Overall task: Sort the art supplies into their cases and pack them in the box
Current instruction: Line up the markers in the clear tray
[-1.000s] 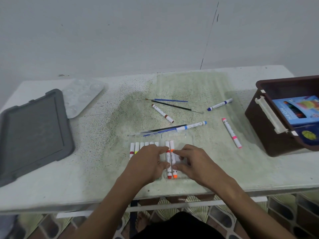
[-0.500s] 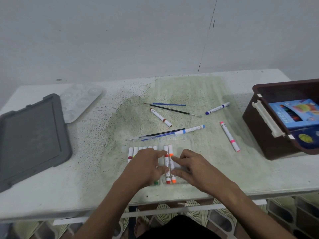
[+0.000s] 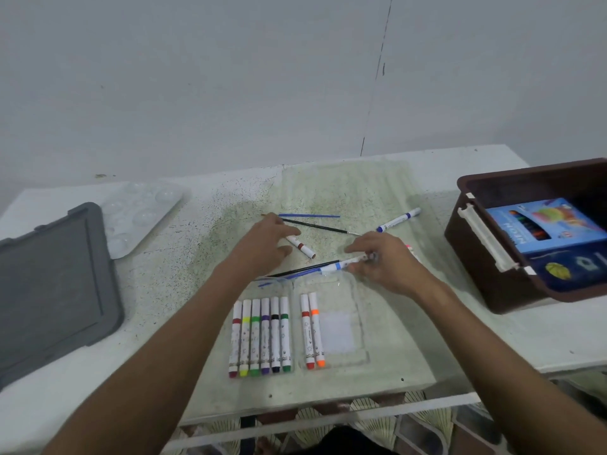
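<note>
Head view showed the right hand [image 3: 391, 262] pinching a light-blue-banded marker [image 3: 341, 265] just above the clear case [image 3: 331, 323], where red and orange markers [image 3: 313, 333] lay beside six others [image 3: 261, 336]. Left hand [image 3: 262, 246] hovered with fingers relaxed over a brown-capped marker [image 3: 302, 247], holding nothing. Farther right on the table [image 3: 460, 339] sat the brown box [image 3: 532, 231].

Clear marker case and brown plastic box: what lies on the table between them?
In the head view, only bare table lies between the clear marker case and brown plastic box.
</note>
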